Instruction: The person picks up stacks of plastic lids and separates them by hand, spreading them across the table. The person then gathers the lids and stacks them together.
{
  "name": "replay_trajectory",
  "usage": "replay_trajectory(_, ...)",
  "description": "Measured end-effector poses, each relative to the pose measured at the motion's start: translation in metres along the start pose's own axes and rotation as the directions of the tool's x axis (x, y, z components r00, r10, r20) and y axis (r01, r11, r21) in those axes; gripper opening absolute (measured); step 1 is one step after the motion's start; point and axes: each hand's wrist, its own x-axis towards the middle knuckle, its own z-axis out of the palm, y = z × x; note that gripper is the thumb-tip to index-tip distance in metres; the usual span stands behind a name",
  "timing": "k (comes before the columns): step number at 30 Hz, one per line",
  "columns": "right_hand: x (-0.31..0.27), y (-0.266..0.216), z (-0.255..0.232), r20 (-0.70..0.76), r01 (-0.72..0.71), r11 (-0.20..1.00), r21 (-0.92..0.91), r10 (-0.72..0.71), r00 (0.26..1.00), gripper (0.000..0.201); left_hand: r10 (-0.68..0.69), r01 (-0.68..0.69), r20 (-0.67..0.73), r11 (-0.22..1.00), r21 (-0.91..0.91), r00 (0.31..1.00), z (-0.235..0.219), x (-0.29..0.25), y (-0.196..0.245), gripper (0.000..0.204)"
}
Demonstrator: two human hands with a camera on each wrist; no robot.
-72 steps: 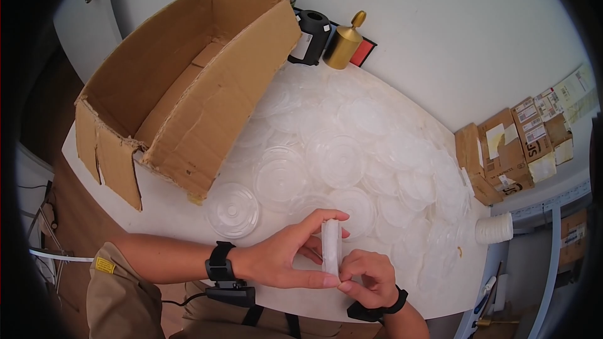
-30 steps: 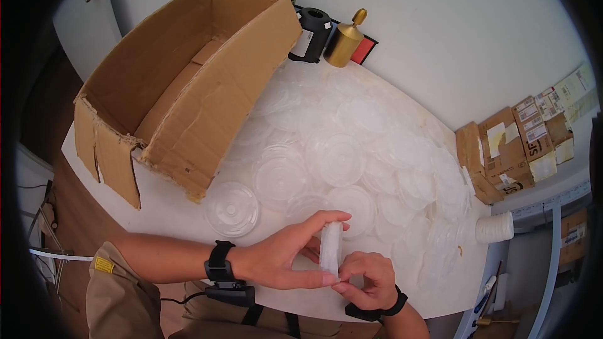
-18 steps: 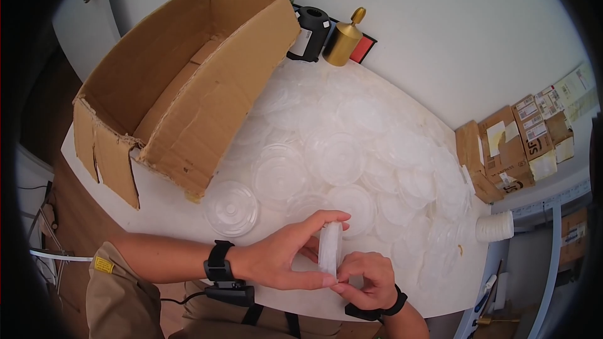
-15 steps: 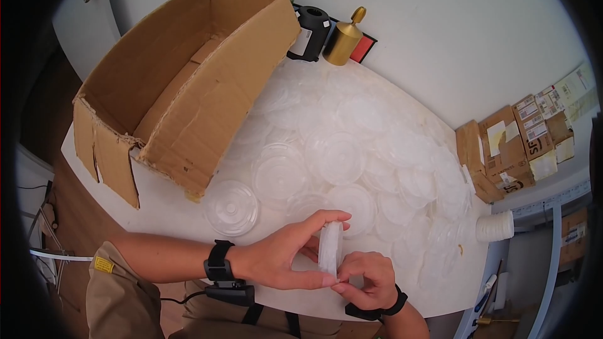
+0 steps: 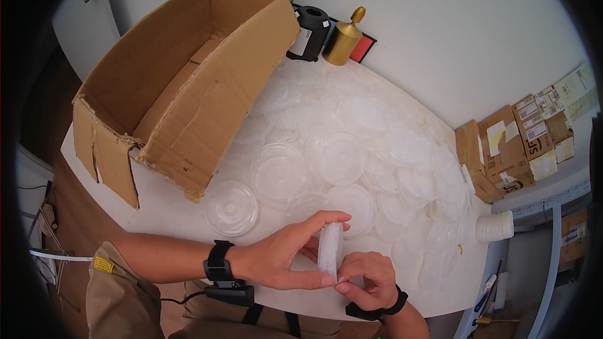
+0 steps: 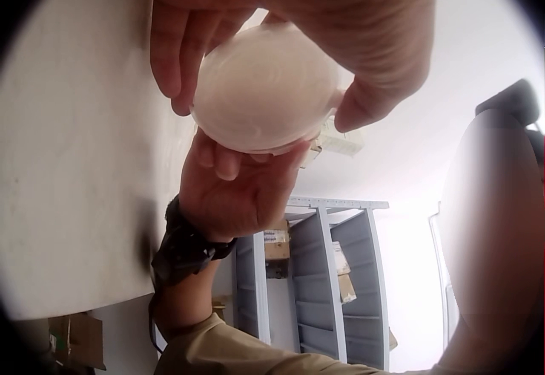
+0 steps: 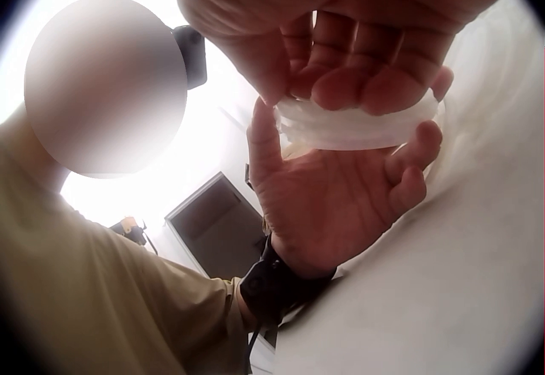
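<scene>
Brown cardboard box [image 5: 220,94], translucent whitish lids [image 5: 339,157], white table [image 5: 169,213], gold canister [image 5: 342,45], black wristbands [image 5: 220,262], khaki trousers [image 5: 122,295], yellow label [image 5: 104,265]

Head view: moderate, even indoor light; dark vignette all round, white tabletop [image 5: 157,215] bowed by wide-angle distortion. Overlapping round translucent plastic lids [image 5: 339,157] low in contrast — rims merge into pale haze. Soft highlight on gold metal canister [image 5: 342,44]. Left wrist view: right side washed out, grey metal shelving [image 6: 330,281] slightly soft. Right wrist view: strong white glare upper left — tabletop blurred, dark corners.
</scene>
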Motion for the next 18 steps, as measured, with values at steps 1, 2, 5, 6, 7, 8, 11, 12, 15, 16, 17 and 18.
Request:
replay_trajectory(1,-0.0003,0.0005,0.0001,0.002,0.001,1.0,0.006,-0.001,1.0,0.012,-0.002,0.002,-0.001,1.0,-0.001,1.0,-0.0001,-0.0003,0.0,0.091)
replay_trajectory(2,0.0001,0.0001,0.0004,0.002,0.001,1.0,0.007,-0.001,1.0,0.012,-0.003,0.003,-0.001,1.0,-0.001,1.0,-0.0003,-0.0009,-0.0002,0.091)
replay_trajectory(5,0.0005,-0.0017,-0.001,0.005,-0.011,1.0,0.017,0.01,1.0,0.011,0.001,-0.001,0.007,1.0,-0.004,1.0,0.0002,-0.0001,-0.0005,0.092)
replay_trajectory(6,0.0005,-0.0021,-0.0014,0.007,-0.02,1.0,0.016,0.02,1.0,0.011,-0.002,0.002,0.004,1.0,-0.013,1.0,0.0004,0.0,-0.0003,0.092)
replay_trajectory(7,0.0009,-0.0022,-0.0011,0.009,-0.029,0.999,0.016,0.028,1.0,0.011,-0.004,0.004,0.0,1.0,-0.022,1.0,0.0001,-0.0005,-0.0002,0.092)
replay_trajectory(8,0.0013,-0.0021,-0.0004,0.011,-0.029,0.999,0.016,0.028,1.0,0.011,-0.004,0.004,-0.001,1.0,-0.022,1.0,-0.0007,-0.0013,-0.0006,0.092)
replay_trajectory(11,0.0003,-0.0019,-0.0004,0.008,-0.038,0.999,0.016,0.038,0.999,0.011,0.01,-0.01,0.011,1.0,-0.016,1.0,-0.0005,-0.001,-0.0016,0.091)
replay_trajectory(12,-0.0001,-0.0011,-0.0003,0.0,-0.035,0.999,0.018,0.035,0.999,0.011,0.007,-0.007,0.011,1.0,-0.021,1.0,-0.0005,-0.0007,-0.0014,0.091)
replay_trajectory(15,0.0014,-0.0013,0.0007,-0.007,-0.023,1.0,0.003,0.023,1.0,0.01,0.057,-0.057,0.006,0.998,0.011,0.998,-0.0021,-0.0012,-0.0036,0.086)
replay_trajectory(16,0.0012,-0.0016,0.0004,-0.01,-0.017,1.0,-0.013,0.017,1.0,0.01,0.108,-0.108,0.005,0.993,0.047,0.994,-0.002,-0.0008,-0.0048,0.082)
replay_trajectory(17,0.0003,-0.0008,0.0003,-0.011,-0.018,1.0,-0.013,0.017,1.0,0.01,0.107,-0.107,0.005,0.993,0.046,0.994,-0.0014,-0.0005,-0.0047,0.082)
replay_trajectory(18,-0.0007,0.0007,0.0007,-0.023,-0.025,1.0,0.0,0.025,0.999,0.011,0.086,-0.085,-0.008,0.996,0.013,0.996,-0.001,-0.0004,-0.0041,0.079)
